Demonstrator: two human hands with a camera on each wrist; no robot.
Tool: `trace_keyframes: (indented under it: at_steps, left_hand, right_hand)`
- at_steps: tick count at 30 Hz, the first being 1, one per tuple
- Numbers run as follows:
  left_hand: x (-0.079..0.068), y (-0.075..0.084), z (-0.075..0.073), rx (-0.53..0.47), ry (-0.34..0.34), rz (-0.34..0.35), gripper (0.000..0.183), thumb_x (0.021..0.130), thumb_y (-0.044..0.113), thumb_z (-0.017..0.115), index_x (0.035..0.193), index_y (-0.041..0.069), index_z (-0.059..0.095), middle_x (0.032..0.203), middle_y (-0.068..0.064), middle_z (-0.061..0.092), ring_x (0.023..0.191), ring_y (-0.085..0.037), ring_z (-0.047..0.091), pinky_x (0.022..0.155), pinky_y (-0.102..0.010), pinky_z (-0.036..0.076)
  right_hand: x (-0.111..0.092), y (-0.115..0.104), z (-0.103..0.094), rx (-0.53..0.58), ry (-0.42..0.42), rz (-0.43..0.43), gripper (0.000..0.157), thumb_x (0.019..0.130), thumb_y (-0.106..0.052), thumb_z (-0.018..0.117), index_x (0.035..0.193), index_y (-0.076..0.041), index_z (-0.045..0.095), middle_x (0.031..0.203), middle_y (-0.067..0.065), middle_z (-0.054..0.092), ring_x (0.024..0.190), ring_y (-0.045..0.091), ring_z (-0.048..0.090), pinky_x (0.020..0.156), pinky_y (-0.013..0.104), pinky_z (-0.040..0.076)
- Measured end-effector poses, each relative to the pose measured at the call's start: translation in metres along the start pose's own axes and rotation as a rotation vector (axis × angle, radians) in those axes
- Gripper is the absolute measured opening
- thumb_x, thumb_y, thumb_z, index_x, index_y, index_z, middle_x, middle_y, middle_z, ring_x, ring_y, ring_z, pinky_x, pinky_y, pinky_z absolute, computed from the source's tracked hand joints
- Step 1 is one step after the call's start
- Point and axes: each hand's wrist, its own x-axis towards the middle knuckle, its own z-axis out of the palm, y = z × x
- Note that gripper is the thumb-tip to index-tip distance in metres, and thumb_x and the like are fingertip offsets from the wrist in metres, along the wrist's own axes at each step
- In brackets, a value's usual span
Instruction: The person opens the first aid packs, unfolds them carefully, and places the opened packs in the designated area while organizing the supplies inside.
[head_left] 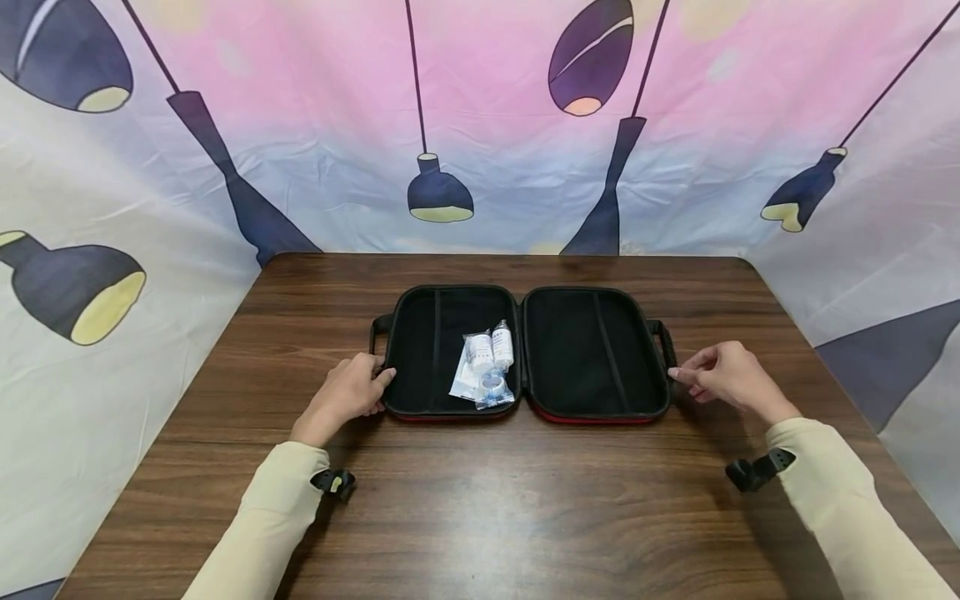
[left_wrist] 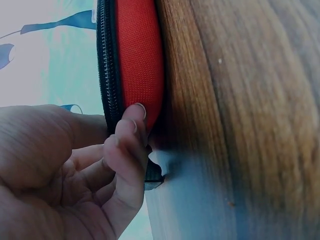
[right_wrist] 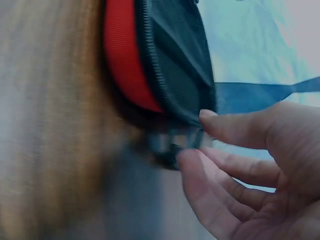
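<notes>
Maybe to steady the open case (head_left: 566,350), the left hand (head_left: 345,394) pinches one edge — the right hand (head_left: 731,379), half curled, touches another, its grip hard to tell.

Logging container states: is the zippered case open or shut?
Open: zippered case lies spread on the wooden table, both black interiors facing up, wrapped packets visible in the left half.

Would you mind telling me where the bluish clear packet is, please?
In the head view, the bluish clear packet lies in the left half of the open black case, near the hinge, in front of two wrapped white cylinders.
</notes>
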Motion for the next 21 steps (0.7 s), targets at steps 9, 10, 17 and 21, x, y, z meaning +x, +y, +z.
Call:
trace_keyframes:
  at_steps: [9,10,17,21]
  left_hand:
    - [0.0,0.001,0.001,-0.003,-0.013,-0.016,0.038,0.108,0.016,0.049,0.137,-0.008,0.055,0.063,-0.005,0.065,0.054,-0.016,0.064,0.053,-0.032,0.053]
    - [0.0,0.001,0.001,-0.001,-0.014,-0.017,0.038,0.108,0.016,0.049,0.137,-0.008,0.055,0.062,-0.005,0.065,0.054,-0.016,0.064,0.054,-0.032,0.053]
    - [-0.001,0.002,0.0,0.008,-0.014,-0.017,0.028,0.108,0.016,0.049,0.123,-0.004,0.063,0.062,-0.005,0.064,0.054,-0.015,0.063,0.054,-0.032,0.052]
    - [-0.001,0.003,-0.001,0.019,-0.015,-0.016,0.023,0.108,0.016,0.049,0.104,0.001,0.066,0.061,-0.005,0.064,0.054,-0.016,0.063,0.054,-0.032,0.051]
  right_hand:
    - [0.022,-0.056,-0.003,-0.138,0.074,-0.152,0.048,0.093,-0.031,0.076,0.12,0.008,0.067,0.089,0.01,0.074,0.073,0.025,0.07,0.059,0.032,0.052]
    - [0.025,-0.063,-0.001,-0.15,0.074,-0.172,0.048,0.093,-0.03,0.076,0.121,0.008,0.067,0.09,0.009,0.074,0.073,0.024,0.07,0.059,0.032,0.052]
    - [0.047,-0.109,0.022,-0.183,0.037,-0.265,0.048,0.092,-0.026,0.077,0.13,0.002,0.066,0.104,0.015,0.073,0.088,0.027,0.068,0.079,0.046,0.054]
    - [0.059,-0.13,0.04,-0.203,0.005,-0.305,0.053,0.09,-0.027,0.079,0.133,-0.001,0.064,0.11,0.017,0.072,0.097,0.032,0.067,0.087,0.052,0.053]
